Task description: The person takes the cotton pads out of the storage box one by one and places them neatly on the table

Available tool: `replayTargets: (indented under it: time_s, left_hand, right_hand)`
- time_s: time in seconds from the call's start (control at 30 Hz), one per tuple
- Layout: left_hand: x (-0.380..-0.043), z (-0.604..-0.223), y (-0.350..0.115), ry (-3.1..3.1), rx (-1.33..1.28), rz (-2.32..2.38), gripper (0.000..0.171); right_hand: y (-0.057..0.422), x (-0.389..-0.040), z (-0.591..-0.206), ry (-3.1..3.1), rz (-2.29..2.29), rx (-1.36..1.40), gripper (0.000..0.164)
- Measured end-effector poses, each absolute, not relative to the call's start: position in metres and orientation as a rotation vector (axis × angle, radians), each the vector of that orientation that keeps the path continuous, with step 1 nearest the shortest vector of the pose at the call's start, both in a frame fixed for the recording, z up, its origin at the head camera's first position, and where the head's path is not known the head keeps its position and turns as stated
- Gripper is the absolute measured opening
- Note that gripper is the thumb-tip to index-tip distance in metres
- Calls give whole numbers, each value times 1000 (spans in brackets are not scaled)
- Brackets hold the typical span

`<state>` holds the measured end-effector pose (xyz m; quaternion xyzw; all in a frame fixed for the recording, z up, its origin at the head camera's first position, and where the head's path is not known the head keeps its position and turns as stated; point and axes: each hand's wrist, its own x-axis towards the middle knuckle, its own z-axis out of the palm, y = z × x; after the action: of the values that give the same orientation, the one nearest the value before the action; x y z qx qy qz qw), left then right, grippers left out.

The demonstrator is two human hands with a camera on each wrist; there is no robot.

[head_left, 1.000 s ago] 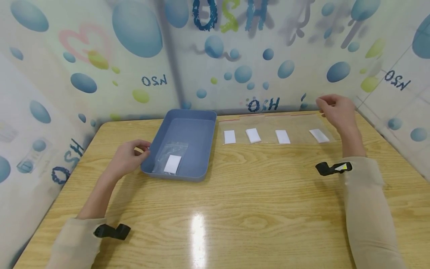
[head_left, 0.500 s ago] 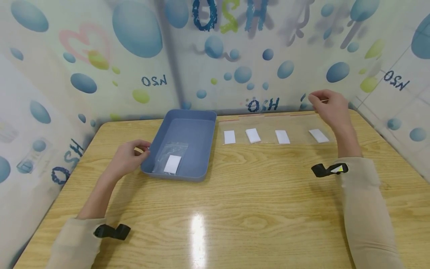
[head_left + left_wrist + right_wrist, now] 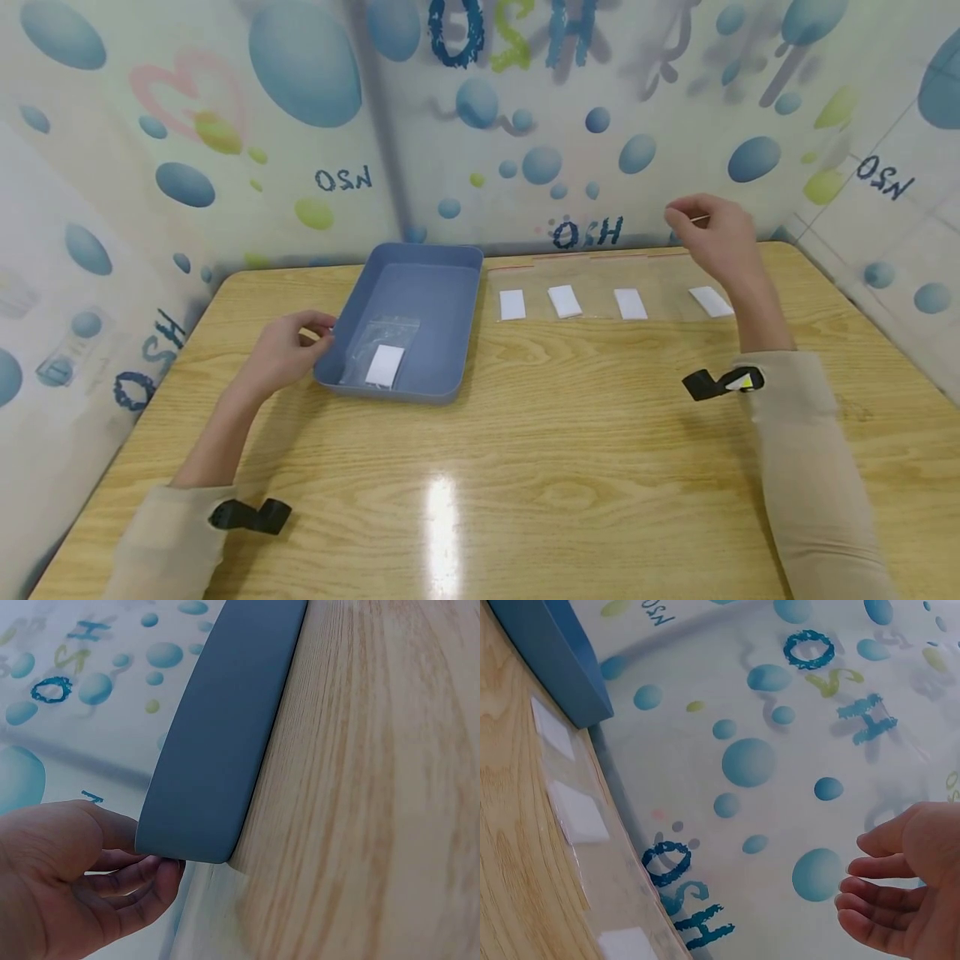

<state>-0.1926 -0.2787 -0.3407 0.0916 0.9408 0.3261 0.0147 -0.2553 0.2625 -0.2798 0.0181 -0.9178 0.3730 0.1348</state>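
My left hand (image 3: 294,354) holds the left wall of a blue-grey plastic tray (image 3: 411,396); the left wrist view shows the fingers curled at the tray's end (image 3: 202,750). In the tray lies a clear zip bag (image 3: 397,332) with a white rectangular piece (image 3: 386,365) inside. My right hand (image 3: 716,237) hovers over the right end of a row of clear zip bags (image 3: 603,271), its fingers loosely bent. The right wrist view shows nothing held in that hand (image 3: 900,881). Each bag in the row has a white rectangle (image 3: 513,305) near its front edge.
The bags lie side by side along the back of the wooden table (image 3: 562,467), right of the tray. A patterned wall covering (image 3: 525,108) rises directly behind the table and along both sides.
My right hand has moved left and slightly up above the row of bags. The left hand, the tray and the bags have stayed in place.
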Motion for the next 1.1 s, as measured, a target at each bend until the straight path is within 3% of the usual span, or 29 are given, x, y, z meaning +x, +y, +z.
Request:
replayTargets:
  time_s: [1.1]
  left_hand:
    - [-193,-339,-279,2927,314,1025,32]
  right_hand:
    - [194,-243,-280,-2665,1144,381,37]
